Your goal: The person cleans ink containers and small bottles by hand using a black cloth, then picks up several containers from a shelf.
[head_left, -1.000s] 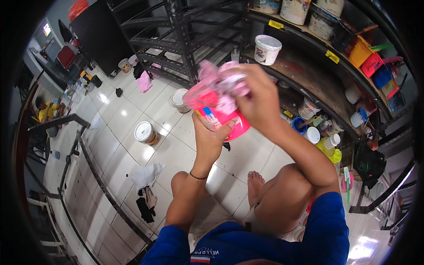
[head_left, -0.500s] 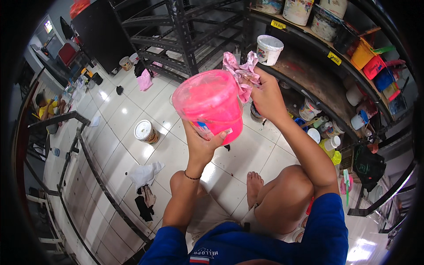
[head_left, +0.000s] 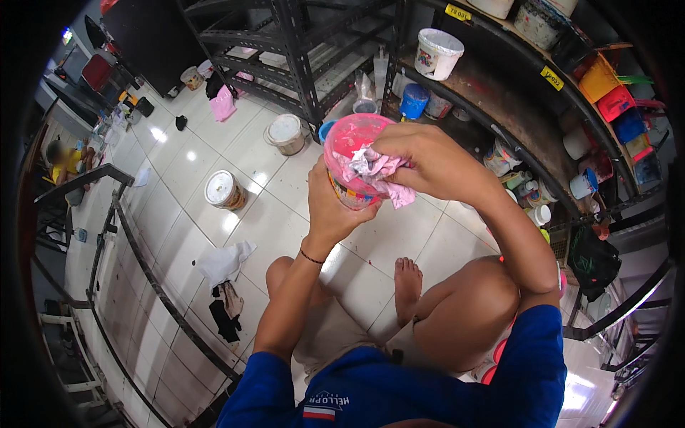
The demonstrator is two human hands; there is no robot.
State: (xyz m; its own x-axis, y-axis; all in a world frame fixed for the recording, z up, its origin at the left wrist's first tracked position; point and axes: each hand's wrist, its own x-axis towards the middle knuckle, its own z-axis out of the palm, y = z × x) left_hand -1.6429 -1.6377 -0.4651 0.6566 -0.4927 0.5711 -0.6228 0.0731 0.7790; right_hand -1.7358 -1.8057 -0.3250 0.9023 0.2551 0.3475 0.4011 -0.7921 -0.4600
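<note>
My left hand (head_left: pixel 335 207) is wrapped round the lower left side of a pink paint bucket (head_left: pixel 341 135), holding it up off the floor. The bucket's lid looks smeared with paint, and its printed label shows partly above my thumb. A crumpled pink and white rag (head_left: pixel 378 167) is bunched in my right hand (head_left: pixel 422 158) and pressed against the top and near right side of the bucket. Some of my right fingers are hidden behind the rag.
A white bucket (head_left: pixel 438 55) stands on the dark shelf (head_left: pixel 492 114) at the right. Two lidded pails, one (head_left: pixel 225 190) nearer and one (head_left: pixel 284 134) farther, sit on the tiled floor. Cloths (head_left: pixel 225 265) lie at the left near a black metal rail (head_left: pixel 168 285). A seated person (head_left: pixel 64 160) is far left.
The bucket has turned and come more upright, partly behind my right hand. My right hand and the rag have moved from beside its rim to over its top and near side.
</note>
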